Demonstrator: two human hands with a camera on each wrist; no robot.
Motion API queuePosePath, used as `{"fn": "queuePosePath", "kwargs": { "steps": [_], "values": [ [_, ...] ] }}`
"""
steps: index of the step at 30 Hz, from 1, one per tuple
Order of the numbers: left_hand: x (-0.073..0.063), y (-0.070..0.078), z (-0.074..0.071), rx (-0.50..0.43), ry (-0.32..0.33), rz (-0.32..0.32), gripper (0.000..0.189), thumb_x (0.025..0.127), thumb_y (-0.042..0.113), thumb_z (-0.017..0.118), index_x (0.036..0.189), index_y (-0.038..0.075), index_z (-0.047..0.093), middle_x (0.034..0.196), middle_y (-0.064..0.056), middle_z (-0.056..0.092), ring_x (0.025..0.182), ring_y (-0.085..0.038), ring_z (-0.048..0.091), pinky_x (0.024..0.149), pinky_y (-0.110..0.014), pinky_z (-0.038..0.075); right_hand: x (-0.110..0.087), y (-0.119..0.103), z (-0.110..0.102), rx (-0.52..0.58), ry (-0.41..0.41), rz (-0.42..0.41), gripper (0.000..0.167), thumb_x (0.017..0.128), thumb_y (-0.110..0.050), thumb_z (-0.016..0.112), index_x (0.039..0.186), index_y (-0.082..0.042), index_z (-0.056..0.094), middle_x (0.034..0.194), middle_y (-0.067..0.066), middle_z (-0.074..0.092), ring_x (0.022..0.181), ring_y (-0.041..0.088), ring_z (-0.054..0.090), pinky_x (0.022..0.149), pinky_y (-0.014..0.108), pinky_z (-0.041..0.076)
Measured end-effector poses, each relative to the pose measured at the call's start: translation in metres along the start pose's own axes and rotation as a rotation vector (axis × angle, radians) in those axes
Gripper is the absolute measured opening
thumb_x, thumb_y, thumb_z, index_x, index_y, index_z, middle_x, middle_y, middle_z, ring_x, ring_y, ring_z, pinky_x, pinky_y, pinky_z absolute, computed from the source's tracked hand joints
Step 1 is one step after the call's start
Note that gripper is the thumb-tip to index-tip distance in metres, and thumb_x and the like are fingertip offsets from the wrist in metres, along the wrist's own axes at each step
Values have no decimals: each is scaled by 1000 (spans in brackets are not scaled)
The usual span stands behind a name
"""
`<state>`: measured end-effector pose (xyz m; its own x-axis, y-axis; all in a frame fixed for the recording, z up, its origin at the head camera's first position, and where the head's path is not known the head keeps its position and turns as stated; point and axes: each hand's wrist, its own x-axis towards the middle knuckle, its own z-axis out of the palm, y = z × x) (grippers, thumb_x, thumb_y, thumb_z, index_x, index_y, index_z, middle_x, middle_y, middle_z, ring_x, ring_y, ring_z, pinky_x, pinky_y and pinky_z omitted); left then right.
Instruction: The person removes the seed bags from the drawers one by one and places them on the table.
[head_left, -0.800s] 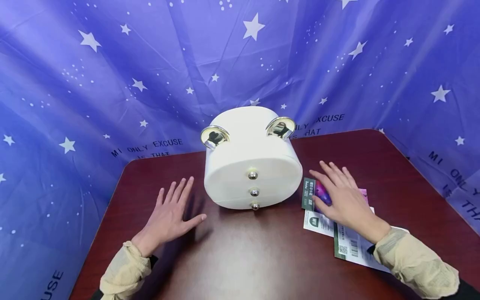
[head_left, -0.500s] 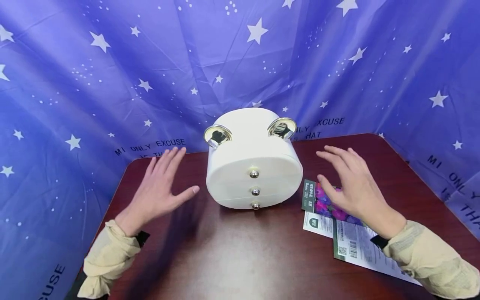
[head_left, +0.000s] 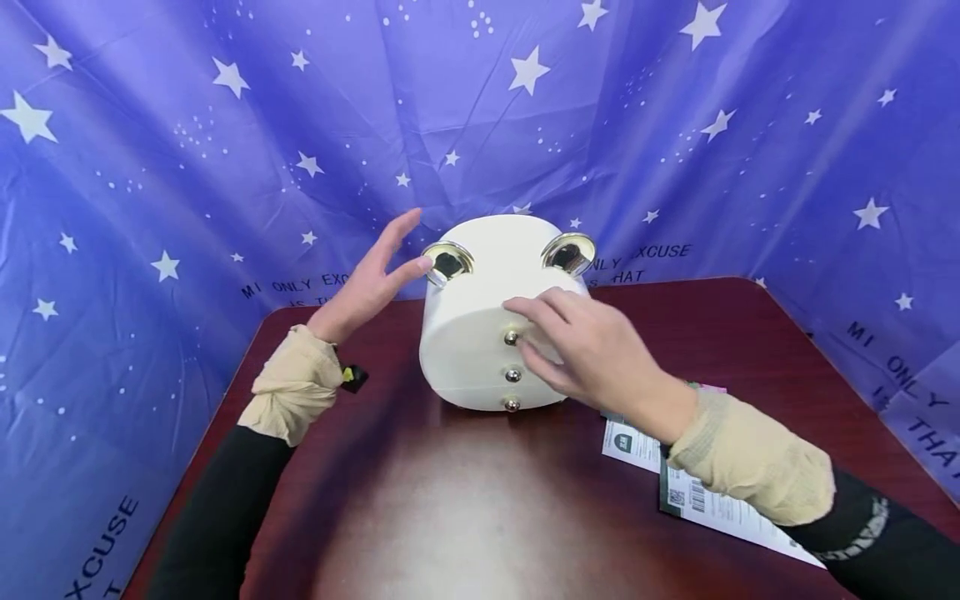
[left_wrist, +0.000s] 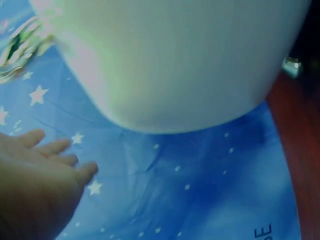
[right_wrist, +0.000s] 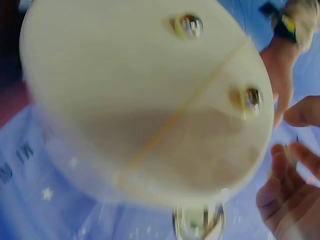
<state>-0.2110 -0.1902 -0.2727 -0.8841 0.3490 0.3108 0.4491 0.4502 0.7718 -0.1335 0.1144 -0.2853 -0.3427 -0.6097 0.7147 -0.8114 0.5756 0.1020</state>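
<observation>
A white, rounded box (head_left: 468,350) stands on the table with three shiny metal knobs (head_left: 512,376) down its front. Two gold, cup-like ear shapes (head_left: 567,252) stick out near its top. Beside the left ear my left hand (head_left: 371,279) is raised, fingers extended and thumb near the ear; contact is unclear. In the left wrist view that hand (left_wrist: 40,185) shows below the box. My right hand (head_left: 592,346) hovers before the box's front, fingers loosely bent around the top knob's height. The right wrist view shows its fingertips (right_wrist: 272,197) apart from the knobs.
Several printed packets or cards (head_left: 727,508) lie overlapping on the right of the dark red table (head_left: 420,517), partly under my right forearm. A blue star-patterned cloth (head_left: 360,100) hangs behind and on both sides.
Both hands have lifted from beside the box and moved inward: the left up to the left ear, the right leftward from above the packets to the box's front. The box stays put.
</observation>
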Motion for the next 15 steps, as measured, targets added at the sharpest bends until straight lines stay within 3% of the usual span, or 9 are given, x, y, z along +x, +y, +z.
{"fn": "queuePosePath", "kwargs": {
  "steps": [4, 7, 10, 12, 15],
  "values": [
    [15, -11, 13, -102, -43, 82, 74, 97, 41, 60, 161, 20, 29, 170, 4, 26, 161, -17, 16, 134, -47, 12, 1, -4, 17, 37, -32, -12, 50, 84, -17, 80, 131, -16, 64, 102, 5, 66, 73, 15, 64, 61, 29, 56],
    [25, -8, 22, -97, -76, 136, 68, 96, 41, 62, 157, 21, 39, 170, 10, 26, 162, -13, 6, 134, -49, 4, 2, -3, 24, 44, -16, -53, 43, 83, -11, 79, 124, -15, 69, 106, 4, 68, 76, 15, 66, 66, 28, 57],
    [34, -9, 35, -151, -117, 173, 58, 97, 32, 63, 152, 19, 49, 170, 16, 23, 162, -9, -3, 134, -45, -2, 3, -2, 29, 32, 10, -89, 29, 83, -7, 77, 111, -12, 73, 101, 3, 69, 79, 14, 68, 68, 29, 58],
    [37, -12, 43, -193, -129, 192, 54, 97, 23, 62, 150, 16, 52, 169, 15, 27, 162, -9, 0, 134, -40, -3, 3, -2, 31, 38, 14, -97, 22, 84, -5, 75, 106, -10, 73, 98, 4, 68, 82, 14, 69, 69, 30, 59],
    [38, -23, 51, -196, -106, 252, 50, 98, 25, 59, 146, 13, 56, 168, 8, 33, 163, -15, 9, 134, -35, -3, 3, -4, 33, 52, 9, -97, 18, 86, -4, 73, 103, -8, 74, 97, 5, 67, 85, 16, 69, 74, 30, 60]
  ]
}}
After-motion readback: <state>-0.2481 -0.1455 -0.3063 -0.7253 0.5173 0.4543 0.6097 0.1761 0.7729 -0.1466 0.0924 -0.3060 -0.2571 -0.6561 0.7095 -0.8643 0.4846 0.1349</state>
